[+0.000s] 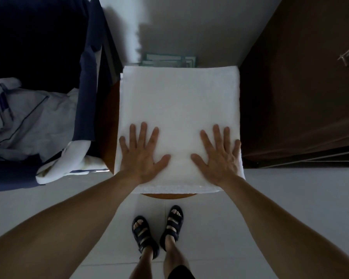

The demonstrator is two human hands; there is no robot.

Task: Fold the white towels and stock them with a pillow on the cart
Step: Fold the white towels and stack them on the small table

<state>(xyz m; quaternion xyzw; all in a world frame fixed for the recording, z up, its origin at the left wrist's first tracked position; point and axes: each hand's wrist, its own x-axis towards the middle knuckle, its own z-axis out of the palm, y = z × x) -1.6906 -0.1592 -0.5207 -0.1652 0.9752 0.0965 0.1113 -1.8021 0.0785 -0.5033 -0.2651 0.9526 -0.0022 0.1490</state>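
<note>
Left hand (142,153) and right hand (220,154), fingers spread flat and set apart, are pressing smooth a white towel (177,105) lying folded on a wooden table (107,125), suggesting folding is under way and stocking on the cart is pending.

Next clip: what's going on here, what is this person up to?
A person stands over a white towel spread on a brown wooden surface. The left hand and right hand press flat on its near half, fingers straight and spread, apparently smoothing it. To the left, crumpled white linen lies in a dark blue fabric bin.
</note>
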